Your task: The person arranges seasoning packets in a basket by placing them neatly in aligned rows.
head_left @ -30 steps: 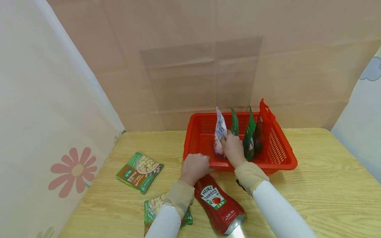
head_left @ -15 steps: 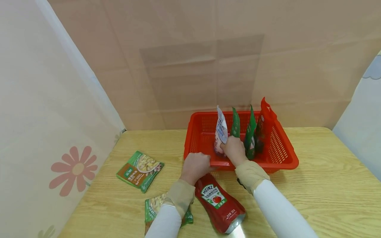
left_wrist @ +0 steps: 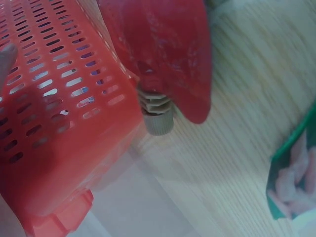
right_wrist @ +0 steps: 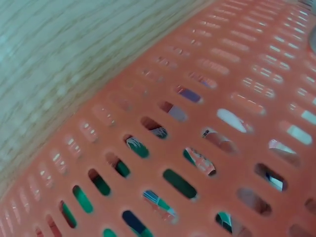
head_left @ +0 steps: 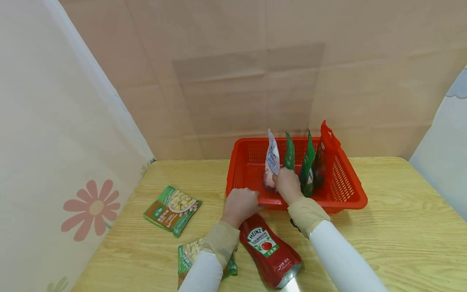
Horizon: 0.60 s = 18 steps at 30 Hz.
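Observation:
My left hand [head_left: 241,207] grips the front rim of a red plastic basket [head_left: 352,202], near its left corner. Inside the basket, my right hand [head_left: 289,185] pinches the near edge of an upright white and pink bag [head_left: 271,160]; some of its fingers are hidden. To the right of that bag stand a green bag [head_left: 289,154], another green bag [head_left: 308,162] and a red bag [head_left: 326,156]. Slotted basket wall [right_wrist: 163,128] fills much of the right wrist view, with bits of packaging behind the slots.
A red Heinz ketchup pouch [head_left: 270,251] lies before the basket, its ridged cap [left_wrist: 159,121] close to the basket wall. Left of it, one green and brown food packet [head_left: 172,211] lies flat; another packet [head_left: 186,257] is partly under my left forearm.
My right hand has slid slightly down and toward me along the white and pink bag, which has shifted a little right. My left hand keeps its grip on the rim.

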{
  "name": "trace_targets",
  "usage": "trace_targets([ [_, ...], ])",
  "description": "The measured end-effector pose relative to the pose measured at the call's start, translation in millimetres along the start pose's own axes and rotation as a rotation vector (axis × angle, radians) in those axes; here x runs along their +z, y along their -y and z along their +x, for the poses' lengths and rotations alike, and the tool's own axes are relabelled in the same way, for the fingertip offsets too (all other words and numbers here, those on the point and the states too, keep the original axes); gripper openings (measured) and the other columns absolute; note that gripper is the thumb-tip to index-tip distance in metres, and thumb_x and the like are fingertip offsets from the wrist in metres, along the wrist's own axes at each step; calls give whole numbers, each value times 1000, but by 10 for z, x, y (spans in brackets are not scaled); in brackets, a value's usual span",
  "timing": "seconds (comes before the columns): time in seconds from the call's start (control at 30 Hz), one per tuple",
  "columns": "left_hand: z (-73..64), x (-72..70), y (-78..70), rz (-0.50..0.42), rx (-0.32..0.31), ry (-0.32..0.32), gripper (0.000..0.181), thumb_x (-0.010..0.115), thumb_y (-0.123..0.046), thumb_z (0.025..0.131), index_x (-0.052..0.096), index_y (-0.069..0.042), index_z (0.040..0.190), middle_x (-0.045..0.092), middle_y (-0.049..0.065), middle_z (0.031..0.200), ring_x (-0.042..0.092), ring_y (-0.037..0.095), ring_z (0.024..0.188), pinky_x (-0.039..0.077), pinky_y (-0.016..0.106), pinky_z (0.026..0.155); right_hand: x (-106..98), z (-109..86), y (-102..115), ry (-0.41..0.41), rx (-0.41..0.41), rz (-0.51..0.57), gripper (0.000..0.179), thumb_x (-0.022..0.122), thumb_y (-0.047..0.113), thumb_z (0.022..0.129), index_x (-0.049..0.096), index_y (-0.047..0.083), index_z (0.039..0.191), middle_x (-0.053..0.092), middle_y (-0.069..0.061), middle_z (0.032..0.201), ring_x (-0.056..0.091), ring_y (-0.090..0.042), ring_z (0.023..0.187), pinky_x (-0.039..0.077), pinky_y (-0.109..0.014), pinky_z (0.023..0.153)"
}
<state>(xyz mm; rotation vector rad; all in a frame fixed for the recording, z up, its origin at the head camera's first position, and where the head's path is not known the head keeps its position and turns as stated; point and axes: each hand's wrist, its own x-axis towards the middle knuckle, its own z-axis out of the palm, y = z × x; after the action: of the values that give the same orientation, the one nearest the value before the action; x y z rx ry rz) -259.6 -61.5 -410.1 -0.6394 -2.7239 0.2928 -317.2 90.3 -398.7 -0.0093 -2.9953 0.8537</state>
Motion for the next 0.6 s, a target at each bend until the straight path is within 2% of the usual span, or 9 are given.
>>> trace_targets([
  [0.13,-1,0,-6,-4,1,-5,37,68,-59,78,73,-23,77,62,-8,56,46,6,43,47,21,49,-6,-5,-8,9,10,22,35,57,19,93,63,-13,108,69,-27,95,65,-31,67,53,-39,59],
  [0.27,-2,-10,-6,7,4,-22,37,68,-60,78,72,-23,73,61,-8,53,45,5,42,46,21,47,-22,-14,-19,24,33,61,38,58,21,93,63,-12,109,70,-21,81,64,-27,62,51,-35,56],
  [0.37,0,-12,-3,11,2,-28,37,68,-60,78,71,-24,71,59,-8,52,44,5,41,45,21,47,-39,-25,-19,35,38,68,38,59,24,92,65,-11,104,68,-16,70,61,-24,57,46,-32,52],
  [0.6,2,2,1,7,0,-24,37,68,-58,78,68,-23,67,56,-8,50,44,6,41,45,21,46,-59,-24,-21,69,27,39,37,59,25,90,67,-10,96,66,-14,66,58,-22,55,41,-29,50],
])
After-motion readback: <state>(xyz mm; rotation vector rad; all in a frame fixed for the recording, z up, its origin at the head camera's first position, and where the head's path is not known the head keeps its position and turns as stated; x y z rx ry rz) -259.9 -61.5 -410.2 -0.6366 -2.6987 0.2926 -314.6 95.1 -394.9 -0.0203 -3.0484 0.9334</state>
